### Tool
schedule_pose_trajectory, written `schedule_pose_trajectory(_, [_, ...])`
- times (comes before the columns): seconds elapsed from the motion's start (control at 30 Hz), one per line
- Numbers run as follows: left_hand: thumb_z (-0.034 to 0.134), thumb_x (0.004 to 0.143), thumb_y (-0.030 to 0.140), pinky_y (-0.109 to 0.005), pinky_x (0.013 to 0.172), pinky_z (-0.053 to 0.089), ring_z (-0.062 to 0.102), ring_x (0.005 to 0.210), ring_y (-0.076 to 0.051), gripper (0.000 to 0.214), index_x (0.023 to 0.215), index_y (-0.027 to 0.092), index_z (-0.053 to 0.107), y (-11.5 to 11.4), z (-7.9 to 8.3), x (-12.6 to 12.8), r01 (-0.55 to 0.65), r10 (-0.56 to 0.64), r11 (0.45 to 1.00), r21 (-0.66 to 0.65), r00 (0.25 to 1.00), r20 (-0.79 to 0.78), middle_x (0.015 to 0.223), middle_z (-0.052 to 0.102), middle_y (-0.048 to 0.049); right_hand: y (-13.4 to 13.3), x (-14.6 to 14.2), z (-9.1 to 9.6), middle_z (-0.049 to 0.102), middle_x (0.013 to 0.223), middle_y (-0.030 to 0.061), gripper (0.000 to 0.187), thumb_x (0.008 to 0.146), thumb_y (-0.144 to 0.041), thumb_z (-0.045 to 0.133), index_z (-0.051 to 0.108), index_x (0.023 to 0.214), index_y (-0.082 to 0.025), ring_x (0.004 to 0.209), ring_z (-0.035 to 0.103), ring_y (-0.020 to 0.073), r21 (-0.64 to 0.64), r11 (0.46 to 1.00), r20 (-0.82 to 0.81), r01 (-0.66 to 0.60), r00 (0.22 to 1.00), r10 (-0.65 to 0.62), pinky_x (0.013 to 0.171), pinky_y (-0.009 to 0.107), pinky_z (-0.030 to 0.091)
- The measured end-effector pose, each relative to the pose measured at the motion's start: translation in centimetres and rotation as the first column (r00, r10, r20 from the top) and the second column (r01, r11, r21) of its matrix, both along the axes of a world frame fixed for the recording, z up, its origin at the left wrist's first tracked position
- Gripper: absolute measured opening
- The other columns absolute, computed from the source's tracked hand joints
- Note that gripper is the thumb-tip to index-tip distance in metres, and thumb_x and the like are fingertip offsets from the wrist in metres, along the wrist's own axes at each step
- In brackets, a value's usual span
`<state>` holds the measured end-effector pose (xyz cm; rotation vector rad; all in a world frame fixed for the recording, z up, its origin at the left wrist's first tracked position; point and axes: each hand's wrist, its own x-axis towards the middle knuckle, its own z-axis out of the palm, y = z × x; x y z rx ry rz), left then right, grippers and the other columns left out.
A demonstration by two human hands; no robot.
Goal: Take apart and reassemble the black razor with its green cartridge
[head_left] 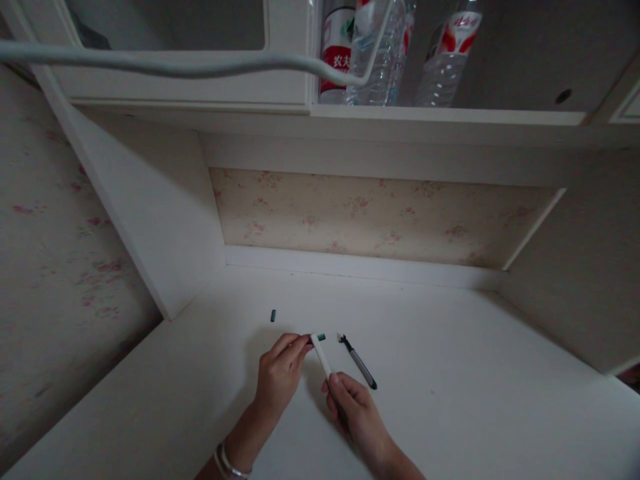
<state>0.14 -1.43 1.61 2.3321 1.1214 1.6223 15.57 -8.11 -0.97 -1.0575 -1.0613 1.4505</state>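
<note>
My left hand (278,373) pinches the upper end of a white pen barrel (321,357) just above the desk. My right hand (354,408) grips the lower end of the same barrel, fingers curled round it. A small green piece (321,337) lies on the desk right by the barrel's top end. To the right of it rests a dark pen refill (359,363), slanting toward me. Another small dark green cap (273,315) lies alone on the desk, farther back and to the left.
The white desk (450,373) sits in an alcove with floral wallpaper (380,217) behind. A shelf above holds plastic water bottles (385,53). A white cable (150,63) hangs across the top. A cabinet side panel (150,220) stands at left.
</note>
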Motion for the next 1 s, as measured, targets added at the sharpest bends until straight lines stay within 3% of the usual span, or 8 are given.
schedule_pose_trajectory(0.17, [0.054,0.088,0.018,-0.02,0.067,0.053,0.064,0.073,-0.011,0.021,0.105,0.022,0.066,0.2,-0.4,0.0,0.012,-0.013,1.0,0.011,0.999,0.032,0.084,0.066,-0.0033,0.3,0.4,0.0,0.038,0.049,-0.0072,0.05,0.081,-0.065,0.054,0.057,0.078,-0.016,0.038,0.025,0.0059,0.002,0.991,-0.006,0.133,0.991,-0.133,0.037,0.019,0.015])
schedule_pose_trajectory(0.37, [0.055,0.088,0.018,-0.02,0.067,0.053,0.065,0.073,-0.012,0.018,0.101,0.02,0.068,0.0,-0.1,0.0,0.014,-0.014,1.0,0.013,1.0,0.015,0.083,0.066,-0.0037,-0.2,0.0,0.4,0.04,0.046,-0.0066,0.051,0.082,-0.065,0.052,0.058,0.076,-0.015,0.035,0.025,0.0051,0.005,1.0,-0.009,-0.022,1.0,0.022,0.035,0.019,0.014])
schedule_pose_trajectory(0.6, [0.056,0.087,0.015,-0.019,0.066,0.054,0.065,0.071,-0.011,0.022,0.105,0.02,0.067,0.1,-0.1,-0.1,0.048,-0.05,0.997,0.056,0.998,0.039,0.081,0.066,-0.0029,0.2,0.3,1.2,0.04,0.046,-0.0075,0.054,0.075,-0.07,0.057,0.057,0.076,-0.016,0.033,0.027,0.0044,-0.026,0.989,-0.048,0.149,0.988,-0.15,0.033,0.018,0.017])
schedule_pose_trajectory(0.8, [0.056,0.087,0.018,-0.02,0.068,0.053,0.064,0.073,-0.012,0.016,0.097,0.021,0.069,0.1,0.0,0.0,0.013,-0.012,1.0,-0.008,0.999,0.033,0.082,0.066,-0.003,-0.2,-0.1,0.7,0.04,0.044,-0.0072,0.05,0.082,-0.064,0.053,0.059,0.076,-0.014,0.033,0.026,0.0038,0.02,1.0,-0.048,-0.015,0.999,0.016,0.034,0.018,0.014])
schedule_pose_trajectory(1.0, [0.056,0.087,0.018,-0.022,0.068,0.053,0.063,0.075,-0.013,0.016,0.098,0.019,0.068,0.2,-0.2,0.0,0.03,-0.026,0.999,-0.042,0.996,0.087,0.083,0.065,-0.0039,0.1,0.1,0.9,0.039,0.045,-0.0083,0.05,0.078,-0.066,0.057,0.056,0.076,-0.016,0.032,0.025,0.0037,-0.029,0.997,-0.099,0.078,0.992,-0.081,0.033,0.018,0.014])
